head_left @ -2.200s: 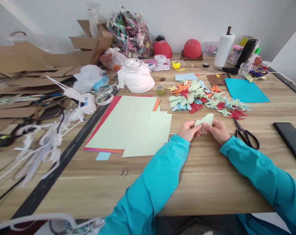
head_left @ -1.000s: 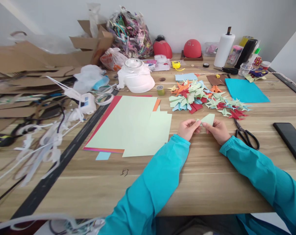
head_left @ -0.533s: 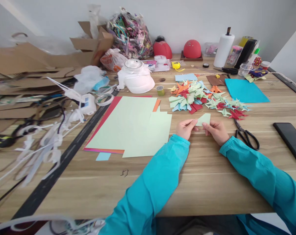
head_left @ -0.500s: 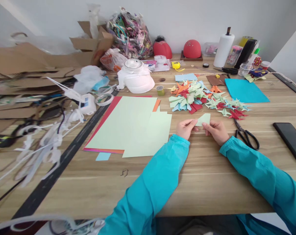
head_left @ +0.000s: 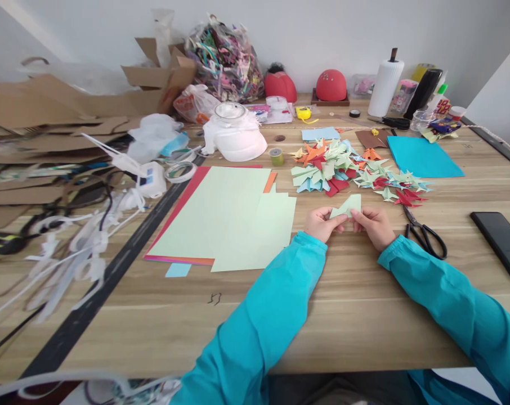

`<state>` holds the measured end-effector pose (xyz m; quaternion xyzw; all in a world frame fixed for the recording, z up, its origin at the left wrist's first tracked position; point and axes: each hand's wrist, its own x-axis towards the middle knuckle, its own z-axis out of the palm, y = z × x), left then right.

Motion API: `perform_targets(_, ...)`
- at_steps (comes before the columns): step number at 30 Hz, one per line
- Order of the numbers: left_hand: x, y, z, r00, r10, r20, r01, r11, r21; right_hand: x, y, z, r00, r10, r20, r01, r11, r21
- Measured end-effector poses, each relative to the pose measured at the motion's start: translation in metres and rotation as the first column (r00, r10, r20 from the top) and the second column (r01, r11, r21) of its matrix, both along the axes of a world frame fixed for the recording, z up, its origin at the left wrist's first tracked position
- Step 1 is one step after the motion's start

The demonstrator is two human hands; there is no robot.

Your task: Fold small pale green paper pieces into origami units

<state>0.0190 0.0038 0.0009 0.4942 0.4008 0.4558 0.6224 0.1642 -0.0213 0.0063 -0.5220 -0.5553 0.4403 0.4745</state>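
A small folded piece of pale green paper [head_left: 350, 206] is held between my two hands above the table. My left hand [head_left: 323, 224] pinches its left, lower part between thumb and fingers. On its right side, my right hand [head_left: 375, 225] grips the edge, thumb on the front. Just beyond my hands lies a heap of folded paper cranes [head_left: 329, 166] in green, orange, red and blue. Black-handled scissors [head_left: 426, 233] rest right of my right hand. Left of my left hand is a stack of pale green sheets [head_left: 221, 219] over red and orange ones.
A black phone [head_left: 500, 244] lies at the right. Turquoise sheet [head_left: 426, 157] and light blue paper [head_left: 320, 134] lie behind the cranes. A yellow-green spool [head_left: 276, 156] stands near the stack. Cables and a white router [head_left: 152, 180] clutter the left.
My left thumb has shifted down along the green paper, so more of its left part shows. The right hand stays almost in place, still gripping it.
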Motion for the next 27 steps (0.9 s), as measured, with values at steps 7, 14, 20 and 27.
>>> perform_targets(7, 0.0004, 0.0007, -0.0022, 0.999, -0.011, 0.031, 0.011, 1.000, -0.012, 0.0018, 0.0003, -0.0035, 0.998, -0.056, 0.032, 0.056, 0.998, -0.009)
perform_targets(14, 0.0007, 0.0005, -0.0037, 0.998, -0.030, 0.056, 0.030, 0.999, -0.012, 0.0020, 0.0008, -0.0035, 0.999, 0.021, -0.049, -0.022, 1.000, -0.020)
perform_targets(20, -0.0016, -0.0040, 0.0031, 0.979, -0.112, -0.169, 0.135, 0.982, 0.129, 0.0011, 0.0028, -0.0041, 0.997, -0.016, -0.080, 0.018, 0.999, 0.032)
perform_targets(27, -0.0004, -0.0026, -0.0026, 0.982, -0.108, -0.153, 0.126, 0.986, 0.112, 0.0005, 0.0021, -0.0022, 0.989, -0.026, -0.147, 0.031, 0.999, 0.030)
